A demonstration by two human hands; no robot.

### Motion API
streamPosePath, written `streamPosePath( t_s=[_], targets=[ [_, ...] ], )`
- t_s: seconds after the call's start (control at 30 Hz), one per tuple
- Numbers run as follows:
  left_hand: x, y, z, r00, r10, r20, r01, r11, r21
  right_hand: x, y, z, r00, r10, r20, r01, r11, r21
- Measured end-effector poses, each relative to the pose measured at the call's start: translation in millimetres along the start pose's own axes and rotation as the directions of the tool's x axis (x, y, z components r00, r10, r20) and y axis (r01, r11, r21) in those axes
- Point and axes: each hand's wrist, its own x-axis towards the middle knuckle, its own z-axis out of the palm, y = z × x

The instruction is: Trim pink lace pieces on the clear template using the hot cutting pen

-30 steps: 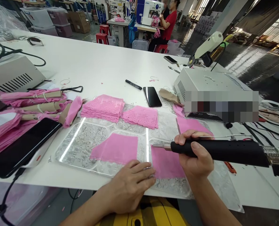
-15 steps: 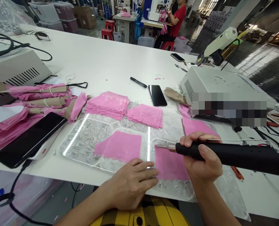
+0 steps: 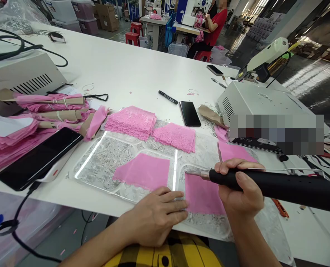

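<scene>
My right hand (image 3: 244, 191) is wrapped around a thick black hand tool (image 3: 287, 185) with a slim metal tip. The tip points left, at the upper left corner of a flat pink fabric piece (image 3: 203, 194). Flat on the board beside that piece's left edge lies my left hand (image 3: 159, 215), its fingers stretched out. Another pink piece (image 3: 146, 170) with one slanted edge rests just beyond my left fingers. Under both pieces is a clear-covered, grey-patterned board (image 3: 98, 159). Whether the tip touches the cloth, I cannot tell.
Two pink lace stacks (image 3: 131, 122) lie at the board's far side. Leftward are a large black phone (image 3: 39, 159) and pink bundles (image 3: 53, 100). A smaller phone (image 3: 190, 113), a marker (image 3: 168, 97) and a grey box (image 3: 267, 100) stand beyond. A co-worker (image 3: 216, 24) sits at a sewing machine.
The view has shifted slightly, so the far things appear a little to the right. Both hands and the tool keep nearly the same place over the pink pieces.
</scene>
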Motion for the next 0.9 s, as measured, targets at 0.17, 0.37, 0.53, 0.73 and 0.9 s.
streamPosePath(
  t_s=[0.17,0.37,0.53,0.73,0.9],
  targets=[
    [-0.8,0.6,-1.0,1.000,-0.007,0.016,0.007,1.000,0.004,0.8,-3.2,-1.5,1.000,0.022,-0.021,-0.021,0.999,0.024],
    [-0.7,2.3,-1.4,1.000,-0.022,-0.003,0.022,1.000,-0.005,-2.0,-8.8,-7.8,0.998,0.063,0.001,-0.063,0.997,0.049],
    [0.1,2.2,-1.3,1.000,-0.023,0.000,0.023,1.000,-0.007,-3.3,-9.1,-9.3,0.998,0.060,0.024,-0.061,0.997,0.052],
    [0.7,2.1,-1.4,1.000,-0.019,0.000,0.019,1.000,-0.007,-3.5,-6.8,-9.7,0.997,0.044,0.069,-0.046,0.998,0.035],
    [0.1,1.5,-1.7,1.000,-0.015,-0.004,0.015,0.999,-0.029,-3.9,-9.7,-11.0,0.995,0.074,0.066,-0.077,0.996,0.050]
  ],
)
